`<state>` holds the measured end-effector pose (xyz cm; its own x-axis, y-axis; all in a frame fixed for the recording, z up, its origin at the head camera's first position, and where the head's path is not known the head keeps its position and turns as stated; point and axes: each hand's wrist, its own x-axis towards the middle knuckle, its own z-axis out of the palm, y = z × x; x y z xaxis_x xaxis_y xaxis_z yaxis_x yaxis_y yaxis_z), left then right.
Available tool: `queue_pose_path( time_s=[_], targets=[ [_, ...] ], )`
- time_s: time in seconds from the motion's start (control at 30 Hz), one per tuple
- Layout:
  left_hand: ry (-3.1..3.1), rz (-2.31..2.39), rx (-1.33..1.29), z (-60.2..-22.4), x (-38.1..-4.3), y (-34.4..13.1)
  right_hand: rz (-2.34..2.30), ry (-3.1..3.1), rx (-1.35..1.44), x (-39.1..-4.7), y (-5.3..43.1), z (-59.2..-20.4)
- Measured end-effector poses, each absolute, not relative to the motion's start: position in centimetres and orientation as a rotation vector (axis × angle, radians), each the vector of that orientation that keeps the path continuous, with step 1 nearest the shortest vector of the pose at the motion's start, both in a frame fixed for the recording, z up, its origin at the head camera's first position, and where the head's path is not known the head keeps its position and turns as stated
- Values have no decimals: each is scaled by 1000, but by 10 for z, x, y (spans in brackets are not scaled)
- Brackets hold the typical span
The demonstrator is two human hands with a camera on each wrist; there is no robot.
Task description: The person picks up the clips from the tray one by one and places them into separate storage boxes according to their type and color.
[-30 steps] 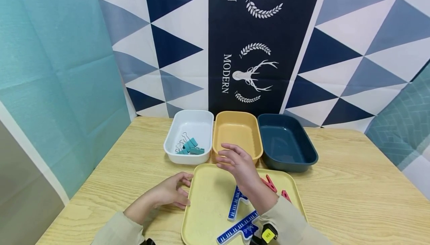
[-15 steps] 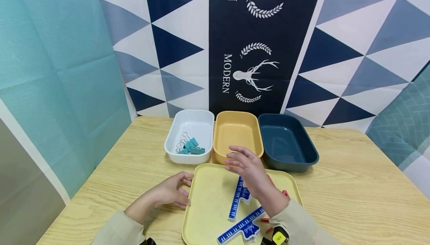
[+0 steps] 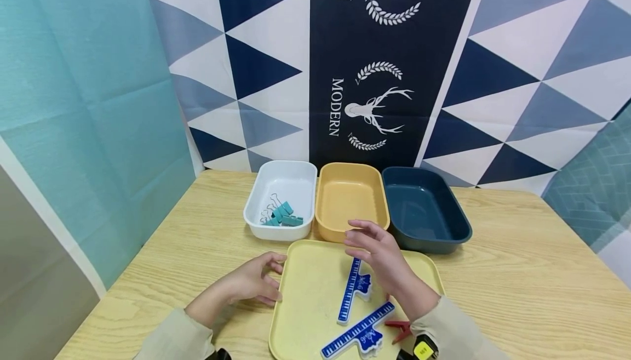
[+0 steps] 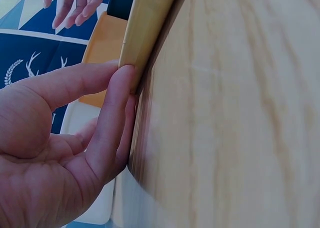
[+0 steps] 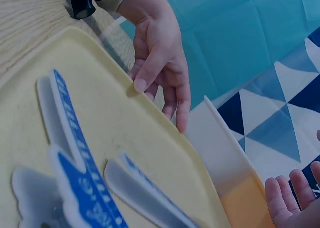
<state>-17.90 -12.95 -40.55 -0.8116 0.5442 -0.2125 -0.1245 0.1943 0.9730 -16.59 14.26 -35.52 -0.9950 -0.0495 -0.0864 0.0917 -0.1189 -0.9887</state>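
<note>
My left hand (image 3: 256,283) is at the left edge of the yellow tray (image 3: 300,305). Its thumb lies over the rim and its fingers are against the outer side, pinching the edge, as the left wrist view (image 4: 125,75) also shows close up. Above the tray's far part hovers my right hand (image 3: 379,256), fingers apart and loosely bent, holding nothing. On the tray lie two blue-and-white clips with a piano-key pattern, the upper clip (image 3: 352,291) and the lower clip (image 3: 360,332). A red clothespin (image 3: 400,330) shows beside my right sleeve, partly hidden.
Behind the tray stand three bins side by side: a white bin (image 3: 253,215) with several teal binder clips (image 3: 283,215), a yellow-orange bin (image 3: 347,198) and a dark blue bin (image 3: 424,212). A patterned cloth (image 3: 276,75) hangs behind the wooden table (image 3: 517,272).
My right hand has drifted right and slightly nearer over the tray, uncovering more of the piano-key clips and a red clothespin. My left hand stays at the tray's edge.
</note>
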Motion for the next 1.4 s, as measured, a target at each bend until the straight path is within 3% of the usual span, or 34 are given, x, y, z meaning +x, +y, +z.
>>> queue_pose_path(
  time_s=[1.0, 1.4],
  targets=[
    [1948, 1661, 397, -405, -178, -128, -1974, 2180, 355, -143, 181, -376],
    [1955, 1650, 394, -406, -180, -128, -1995, 2047, 301, -132, 180, -372]
  ],
)
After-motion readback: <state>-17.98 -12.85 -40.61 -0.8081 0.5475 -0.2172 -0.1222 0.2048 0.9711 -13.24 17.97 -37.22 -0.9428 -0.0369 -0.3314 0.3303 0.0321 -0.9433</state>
